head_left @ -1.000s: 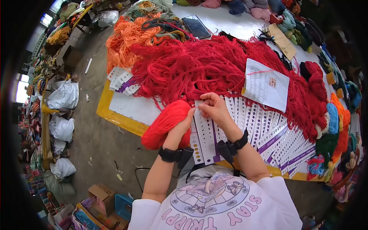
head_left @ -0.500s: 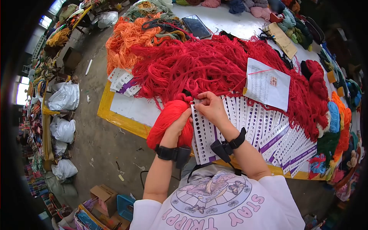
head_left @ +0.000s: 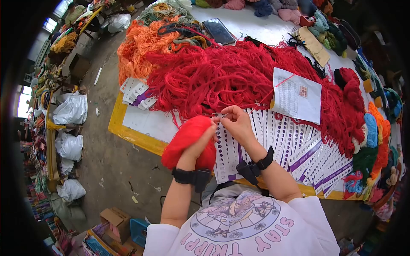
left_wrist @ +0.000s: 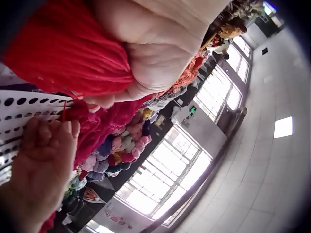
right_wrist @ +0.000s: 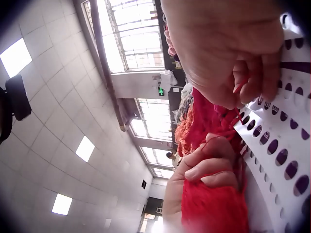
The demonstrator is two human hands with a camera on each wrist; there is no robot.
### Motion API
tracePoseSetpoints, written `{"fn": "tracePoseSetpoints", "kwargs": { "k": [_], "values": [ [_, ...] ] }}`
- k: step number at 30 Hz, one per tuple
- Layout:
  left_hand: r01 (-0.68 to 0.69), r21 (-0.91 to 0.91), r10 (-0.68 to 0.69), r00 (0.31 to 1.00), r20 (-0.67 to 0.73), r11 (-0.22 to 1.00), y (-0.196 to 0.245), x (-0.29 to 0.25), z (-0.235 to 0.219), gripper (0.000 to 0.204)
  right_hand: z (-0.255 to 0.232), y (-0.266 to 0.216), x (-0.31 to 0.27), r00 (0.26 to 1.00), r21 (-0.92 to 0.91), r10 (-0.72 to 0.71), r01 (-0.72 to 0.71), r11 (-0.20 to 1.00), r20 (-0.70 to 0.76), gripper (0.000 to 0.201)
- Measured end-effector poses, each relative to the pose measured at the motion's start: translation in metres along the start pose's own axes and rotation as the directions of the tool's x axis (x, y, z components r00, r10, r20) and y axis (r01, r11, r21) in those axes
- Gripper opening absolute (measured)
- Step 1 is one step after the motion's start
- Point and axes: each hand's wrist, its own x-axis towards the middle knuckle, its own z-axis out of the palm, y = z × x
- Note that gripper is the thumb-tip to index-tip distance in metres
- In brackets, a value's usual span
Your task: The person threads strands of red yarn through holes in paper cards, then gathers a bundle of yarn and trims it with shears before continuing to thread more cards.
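Observation:
In the head view my left hand (head_left: pixel 197 147) holds a plump skein of bright red thread (head_left: pixel 183 141), its fingers around the upper right side. Just to the right, my right hand (head_left: pixel 240 128) is at the top end of a white card strip (head_left: pixel 226 155) punched with rows of holes. A thin red strand (left_wrist: pixel 64 111) runs from the card to the right fingertips in the left wrist view, pinched there. Seen from the right wrist, the left fingers (right_wrist: pixel 209 162) curl over the skein, close below the right hand.
A broad heap of darker red thread (head_left: pixel 213 77) spreads behind the hands, beside orange thread (head_left: pixel 136 51). More punched cards (head_left: pixel 318 164) fan out to the right under a printed sheet (head_left: pixel 297 96). A phone (head_left: pixel 218 30) lies behind. Yellow tape lines the table edge (head_left: pixel 136 134).
The skein and left hand swung up and right, then settled slightly lower. My right hand stays by the card's top end, its fingers having shifted a little.

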Motion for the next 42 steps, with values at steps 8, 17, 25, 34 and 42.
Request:
{"fn": "tracePoseSetpoints", "kwargs": {
  "k": [8,17,25,34,42],
  "values": [
    [-0.338,0.74,0.444,0.894,0.06,0.582,-0.003,0.002,-0.01,0.021,0.004,0.001,0.002,0.998,-0.281,-0.036,0.018,0.96,-0.058,0.03],
    [-0.304,-0.784,0.283,0.944,-0.171,0.54,0.043,-0.073,-0.171,0.01,0.005,-0.005,0.002,0.999,-0.39,-0.008,-0.006,0.921,-0.034,0.038],
    [-0.325,0.604,0.436,0.899,-0.042,0.728,0.021,-0.055,-0.046,0.012,0.002,-0.009,0.003,0.998,-0.238,0.05,-0.042,0.97,0.031,0.036],
    [-0.573,0.674,0.619,0.756,0.215,0.466,-0.022,-0.021,-0.018,0.027,-0.004,-0.012,0.006,0.988,-0.114,0.128,-0.117,0.987,0.09,0.038],
    [-0.521,0.849,0.675,0.658,0.333,0.089,-0.034,-0.01,-0.025,0.018,-0.006,-0.009,0.008,0.982,-0.104,0.142,-0.129,0.986,0.125,0.041]
  ]
}}
